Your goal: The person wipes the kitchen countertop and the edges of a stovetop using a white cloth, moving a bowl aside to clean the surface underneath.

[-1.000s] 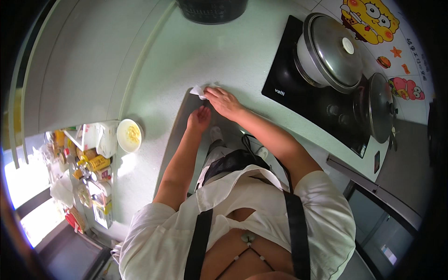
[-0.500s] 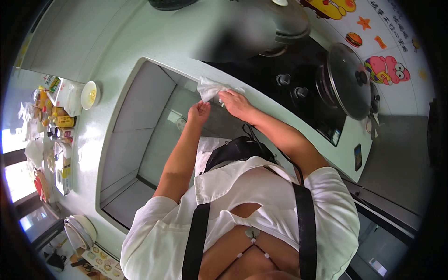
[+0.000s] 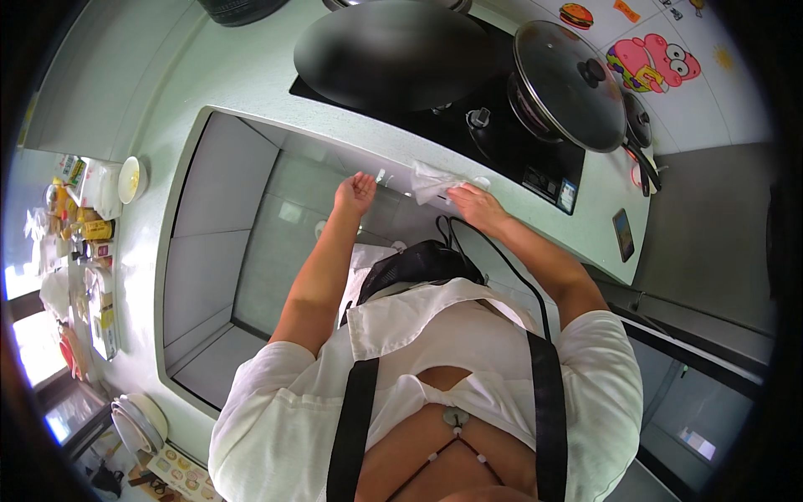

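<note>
The person wears a white top [image 3: 268, 410] with two black straps [image 3: 548, 410] running over it. Ahead of the body, the hands are well apart. The right hand [image 3: 475, 205] is clamped on a crumpled white cloth [image 3: 435, 180], which is located at the front edge of the pale counter [image 3: 242, 84], on the stove side. The left hand [image 3: 357, 194] is raised over the floor [image 3: 268, 251] to the left of the cloth, fingers curled; whether they close on anything cannot be told from this angle.

Beyond the cloth, the black stove [image 3: 493, 151] is set into the counter. A pan [image 3: 569, 84] with a glass lid stands on it, handle pointing right. A phone [image 3: 623, 236] lies on the counter to the right of the stove. At far left, a white bowl [image 3: 142, 182] holding yellow food stands near bottles and packets [image 3: 96, 227]. Behind the stove, a pink cartoon sticker [image 3: 657, 63] is fixed to the tiled wall [image 3: 711, 117].
</note>
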Available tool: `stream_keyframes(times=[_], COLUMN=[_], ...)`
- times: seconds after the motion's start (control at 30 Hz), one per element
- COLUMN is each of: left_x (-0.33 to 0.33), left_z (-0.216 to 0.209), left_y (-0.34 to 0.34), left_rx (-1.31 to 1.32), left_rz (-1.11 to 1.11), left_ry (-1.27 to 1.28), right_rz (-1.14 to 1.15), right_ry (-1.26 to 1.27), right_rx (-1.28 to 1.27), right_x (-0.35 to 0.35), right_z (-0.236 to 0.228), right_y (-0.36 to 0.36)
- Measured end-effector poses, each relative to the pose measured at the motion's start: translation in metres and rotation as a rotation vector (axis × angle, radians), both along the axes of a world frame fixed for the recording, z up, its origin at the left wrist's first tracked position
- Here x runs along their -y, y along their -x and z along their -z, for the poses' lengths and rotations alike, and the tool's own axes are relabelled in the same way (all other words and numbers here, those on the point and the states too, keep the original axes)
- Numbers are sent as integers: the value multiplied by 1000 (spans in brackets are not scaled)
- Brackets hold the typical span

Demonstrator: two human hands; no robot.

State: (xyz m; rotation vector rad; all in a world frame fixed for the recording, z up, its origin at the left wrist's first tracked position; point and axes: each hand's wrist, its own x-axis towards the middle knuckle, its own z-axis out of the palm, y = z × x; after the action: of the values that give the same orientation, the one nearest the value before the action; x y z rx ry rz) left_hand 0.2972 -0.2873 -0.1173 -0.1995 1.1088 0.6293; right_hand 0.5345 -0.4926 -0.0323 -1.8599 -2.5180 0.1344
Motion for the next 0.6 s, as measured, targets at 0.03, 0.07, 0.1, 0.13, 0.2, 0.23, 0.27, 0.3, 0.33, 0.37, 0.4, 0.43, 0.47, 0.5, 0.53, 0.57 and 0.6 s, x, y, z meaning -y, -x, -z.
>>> stream_keyframes(times=[0.03, 0.07, 0.1, 0.13, 0.2, 0.23, 0.27, 0.3, 0.33, 0.37, 0.4, 0.43, 0.47, 0.5, 0.53, 0.57, 0.6], left_x=[3, 5, 8, 8, 8, 8, 8, 7, 5, 4, 3, -1, -5, -9, -14, -18, -24], left_z=[0, 0, 2, 3, 1, 0, -1, -3, -6, -8, -10, -13, -14, -15, -16, -19, -26], left_y=[-3, -4, -5, -7, -6, -3, -1, 1, 4, 7, 11, 14, 18, 21, 24, 27, 30], left_rx=[-7, -5, 1, 8, 9, 8, 7, 7, 6, 5, 4, 1, -4, 0, 4, 0, -5], left_rz=[13, 18, 35, 53, 50, 47, 47, 38, 28, 25, 11, 1, -3, 3, 7, 10, 18], left_ry=[-2, -4, -9, -16, -18, -15, -15, -21, -30, -32, -12, 1, -4, -11, -18, -20, -33], right_rz=[-41, -83, -81, -63, -49, 7, 63, 62, 105, 145, 140, 248, 356, 370, 383, 409, 435], right_ry=[45, 88, 86, 52, 17, 108, 200, 200, 80, -41, -41, -92, -140, -188, -237, -243, -251], right_rx=[94, 184, 185, 144, 101, 59, 17, 18, -39, -95, -95, -179, -267, -320, -374, -401, -429], right_x=[11, 22, 36, 53, 73, 78, 80, 79, 74, 67, 55, 35, 14, -8, -32, -55, -78], right_z=[-13, -20, -19, -16, -23, -42, -54, -57, -61, -65, -67, -73, -74, -72, -71, -74, -76], right_y=[-6, -12, -22, -34, -50, -53, -54, -54, -55, -55, -55, -50, -44, -38, -31, -18, -5])
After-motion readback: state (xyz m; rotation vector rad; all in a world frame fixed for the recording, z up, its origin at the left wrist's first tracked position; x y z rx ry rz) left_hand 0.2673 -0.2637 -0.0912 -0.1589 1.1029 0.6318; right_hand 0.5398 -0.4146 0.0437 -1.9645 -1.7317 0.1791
